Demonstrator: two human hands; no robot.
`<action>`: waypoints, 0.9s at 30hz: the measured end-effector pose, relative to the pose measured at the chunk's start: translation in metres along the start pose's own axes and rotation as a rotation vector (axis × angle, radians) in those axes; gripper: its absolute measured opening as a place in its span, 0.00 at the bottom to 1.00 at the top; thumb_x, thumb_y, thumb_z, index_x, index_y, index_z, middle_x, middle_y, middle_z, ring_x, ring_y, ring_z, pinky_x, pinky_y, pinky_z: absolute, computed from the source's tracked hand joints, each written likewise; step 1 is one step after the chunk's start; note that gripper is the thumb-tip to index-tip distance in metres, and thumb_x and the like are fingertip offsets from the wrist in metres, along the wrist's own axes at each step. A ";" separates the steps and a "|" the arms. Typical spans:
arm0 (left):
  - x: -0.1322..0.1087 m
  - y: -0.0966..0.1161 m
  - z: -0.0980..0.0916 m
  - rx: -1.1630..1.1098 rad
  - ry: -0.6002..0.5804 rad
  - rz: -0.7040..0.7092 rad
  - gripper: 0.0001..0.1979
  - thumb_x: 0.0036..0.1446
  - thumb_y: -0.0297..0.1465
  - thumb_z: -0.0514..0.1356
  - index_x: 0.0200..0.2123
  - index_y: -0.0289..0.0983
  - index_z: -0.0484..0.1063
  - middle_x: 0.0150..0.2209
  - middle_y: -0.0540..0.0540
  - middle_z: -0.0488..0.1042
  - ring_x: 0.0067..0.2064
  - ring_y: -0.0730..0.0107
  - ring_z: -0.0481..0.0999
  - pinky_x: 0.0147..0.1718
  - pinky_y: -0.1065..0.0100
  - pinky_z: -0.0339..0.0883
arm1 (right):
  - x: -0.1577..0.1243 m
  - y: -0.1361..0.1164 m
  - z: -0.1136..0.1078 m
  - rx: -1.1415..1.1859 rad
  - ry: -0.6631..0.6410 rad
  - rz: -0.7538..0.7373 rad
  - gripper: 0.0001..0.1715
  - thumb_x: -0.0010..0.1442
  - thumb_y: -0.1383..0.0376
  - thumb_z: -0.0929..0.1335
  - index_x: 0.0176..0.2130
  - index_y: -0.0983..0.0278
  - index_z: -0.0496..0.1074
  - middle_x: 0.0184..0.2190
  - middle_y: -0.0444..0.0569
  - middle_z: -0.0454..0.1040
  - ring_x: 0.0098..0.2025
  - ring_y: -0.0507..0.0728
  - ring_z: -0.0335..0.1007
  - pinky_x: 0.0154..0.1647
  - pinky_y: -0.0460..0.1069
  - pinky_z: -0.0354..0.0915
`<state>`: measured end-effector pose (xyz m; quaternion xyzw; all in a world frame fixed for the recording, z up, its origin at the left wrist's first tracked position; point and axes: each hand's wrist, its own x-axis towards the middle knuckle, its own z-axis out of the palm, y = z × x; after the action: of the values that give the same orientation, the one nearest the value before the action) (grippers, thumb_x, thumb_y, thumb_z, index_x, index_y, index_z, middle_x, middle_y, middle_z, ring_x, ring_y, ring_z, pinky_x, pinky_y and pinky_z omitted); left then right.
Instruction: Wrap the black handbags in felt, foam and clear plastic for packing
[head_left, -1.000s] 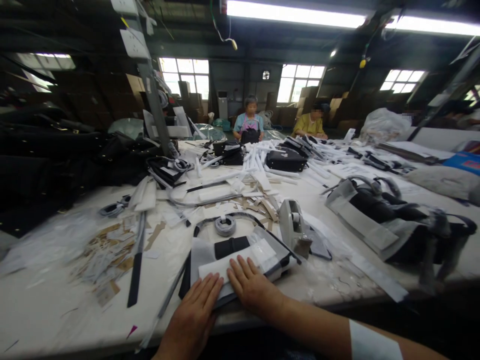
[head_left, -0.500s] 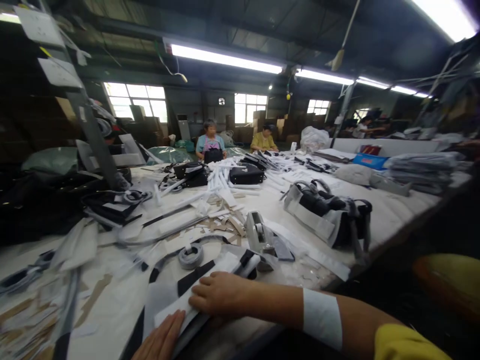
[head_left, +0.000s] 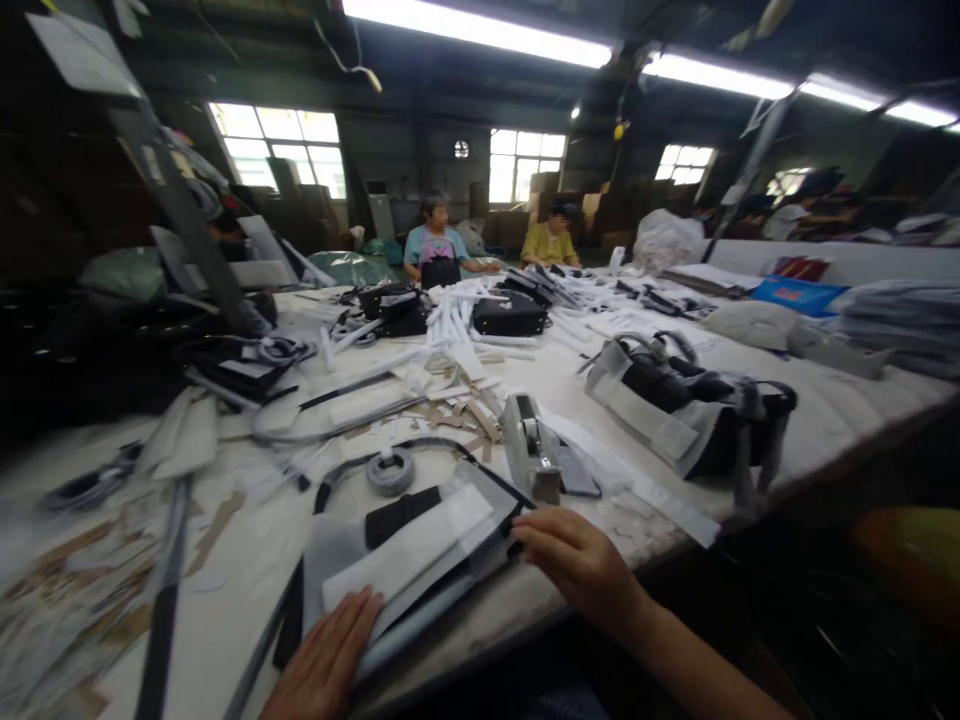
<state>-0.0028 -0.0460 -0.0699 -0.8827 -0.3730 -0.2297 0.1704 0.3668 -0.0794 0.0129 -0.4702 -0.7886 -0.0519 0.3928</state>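
A black bag (head_left: pixel 401 512) lies near the table's front edge, partly covered by translucent wrapping and a white padding sheet (head_left: pixel 416 545). My left hand (head_left: pixel 330 645) rests flat on the near left end of the sheet, fingers stretched out side by side. At the bag's right end is my right hand (head_left: pixel 577 565), its fingers loosely bent at the dark edge; I see nothing held in them. Just beyond that hand stands a grey tape dispenser (head_left: pixel 531 450). The bag's grey-wrapped strap (head_left: pixel 390 450) curves behind it, beside a roll of grey wrapping (head_left: pixel 390 470).
Brown and white paper scraps (head_left: pixel 97 590) lie at left. Another wrapped black bag (head_left: pixel 682 405) stands at right. White tubes (head_left: pixel 457 310) and black bags are heaped farther back. A metal post (head_left: pixel 191 220) rises at left. Two people (head_left: pixel 436 245) sit across the table.
My right hand has left the middle of the white sheet and moved right to the bag's end. My left hand stays on the sheet. The camera view has tipped downward.
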 end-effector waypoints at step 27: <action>0.018 -0.003 -0.017 -0.002 -0.049 0.052 0.24 0.64 0.21 0.49 0.63 0.34 0.62 0.59 0.44 0.71 0.57 0.60 0.74 0.53 0.58 0.72 | 0.020 -0.036 0.090 -0.053 -0.302 -0.210 0.27 0.66 0.71 0.64 0.63 0.60 0.62 0.61 0.49 0.67 0.65 0.59 0.59 0.68 0.62 0.51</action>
<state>0.0016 -0.0418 -0.0451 -0.8977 -0.3536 -0.2037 0.1663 0.2825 -0.0445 -0.0248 -0.3978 -0.8818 -0.0424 0.2496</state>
